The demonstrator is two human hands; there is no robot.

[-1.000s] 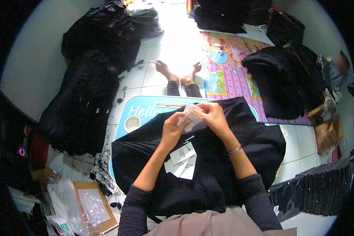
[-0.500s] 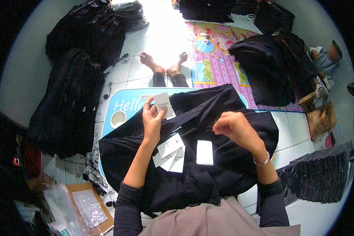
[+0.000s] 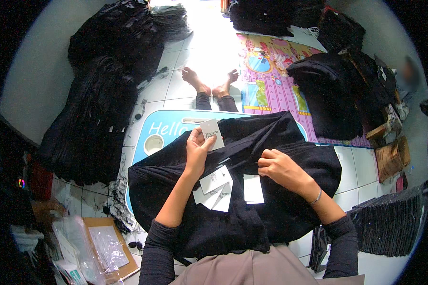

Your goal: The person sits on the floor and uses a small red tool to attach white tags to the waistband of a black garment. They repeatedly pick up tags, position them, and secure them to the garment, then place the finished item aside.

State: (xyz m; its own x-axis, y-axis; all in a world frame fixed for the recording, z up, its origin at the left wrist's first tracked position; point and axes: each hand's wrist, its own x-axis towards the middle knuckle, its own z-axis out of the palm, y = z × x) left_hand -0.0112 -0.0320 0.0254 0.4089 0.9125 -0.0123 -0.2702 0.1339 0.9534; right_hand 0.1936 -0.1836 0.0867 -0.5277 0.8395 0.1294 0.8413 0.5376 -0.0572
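Observation:
My left hand [image 3: 199, 152] pinches a white cardboard hang tag [image 3: 212, 135] with dark print, held upright above the black cloth. My right hand [image 3: 283, 168] is closed, its thumb and fingers pressed together over the cloth. Whether anything thin is between them, I cannot make out. Just below its fingertips, a small white stack of tags [image 3: 253, 189] lies on the black cloth [image 3: 290, 209]. Between my forearms, several more white tags [image 3: 216, 180] lie fanned out, overlapping. The cloth is draped over a light-blue lap table [image 3: 140, 137].
Tall heaps of black garments [image 3: 88, 114] stand at the left, and another black pile [image 3: 323, 104] rests on a colourful mat [image 3: 273, 90]. Packed black items [image 3: 387, 223] are rowed at the right. A cardboard box [image 3: 121, 237] and clear plastic bags [image 3: 73, 244] lie at lower left.
The whole view has shifted a little. My right hand has come slightly down and left toward the tag stack, its fingers now turned more into sight. My left hand still holds its tag.

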